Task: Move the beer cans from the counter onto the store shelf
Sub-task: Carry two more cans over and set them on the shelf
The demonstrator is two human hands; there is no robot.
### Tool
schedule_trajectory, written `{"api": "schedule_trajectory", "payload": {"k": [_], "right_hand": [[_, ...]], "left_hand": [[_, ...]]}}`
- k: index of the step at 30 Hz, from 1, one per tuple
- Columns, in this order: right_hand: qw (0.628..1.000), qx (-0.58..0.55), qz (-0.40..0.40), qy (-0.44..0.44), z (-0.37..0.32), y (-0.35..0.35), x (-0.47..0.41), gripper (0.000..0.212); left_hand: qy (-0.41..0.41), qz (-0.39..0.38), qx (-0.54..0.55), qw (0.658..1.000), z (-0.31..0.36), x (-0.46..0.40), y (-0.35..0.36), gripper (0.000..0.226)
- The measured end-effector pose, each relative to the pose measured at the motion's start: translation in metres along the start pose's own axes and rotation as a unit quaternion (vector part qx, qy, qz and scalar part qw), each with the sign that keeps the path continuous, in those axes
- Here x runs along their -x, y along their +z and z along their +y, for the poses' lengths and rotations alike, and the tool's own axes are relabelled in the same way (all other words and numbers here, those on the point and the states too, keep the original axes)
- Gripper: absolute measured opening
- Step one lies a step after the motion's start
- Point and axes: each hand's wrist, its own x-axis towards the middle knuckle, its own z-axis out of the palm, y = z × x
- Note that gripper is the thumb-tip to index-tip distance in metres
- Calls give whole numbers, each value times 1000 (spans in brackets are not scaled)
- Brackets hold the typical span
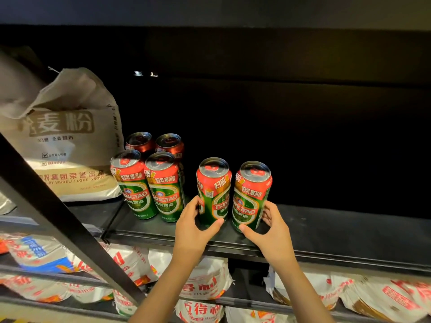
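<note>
Two green-and-red beer cans stand upright on the black store shelf (349, 236) near its front edge. My left hand (193, 229) grips the left can (215, 190) around its lower half. My right hand (270, 231) grips the right can (251, 194) the same way. To their left, several more cans stand in two rows: two at the front (149, 185) and two behind (155, 143), partly hidden. The counter is out of view.
A large beige flour sack (65, 136) leans at the shelf's left end, beside the cans. A black diagonal bar (58, 217) crosses the lower left. White-and-red flour bags (205, 283) fill the lower shelves. The shelf stretches dark to the right.
</note>
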Motion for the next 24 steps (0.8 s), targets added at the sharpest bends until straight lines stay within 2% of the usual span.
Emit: {"api": "schedule_trajectory", "payload": {"k": [5,10,18,22,24], "right_hand": [[999,3,-36,-11,-4,-1,0,63],[1000,7,-21,-20,-5,2,-2,68],[1000,0,-7,-3,-4,1,-1,72],[1000,9,-13,-1,-2,1,-1,67],[1000,11,-12,-1,-1,2,0,67]], "left_hand": [[35,-17,-32,999,2,-1,-1,54],[-8,-5,-2,1000,7,-2,3,78],[-25,18,5,1000,6,0,4,70],[-6,4,-8,1000,1,1,1,64],[29,4,-32,999,0,1,-1,64]]}}
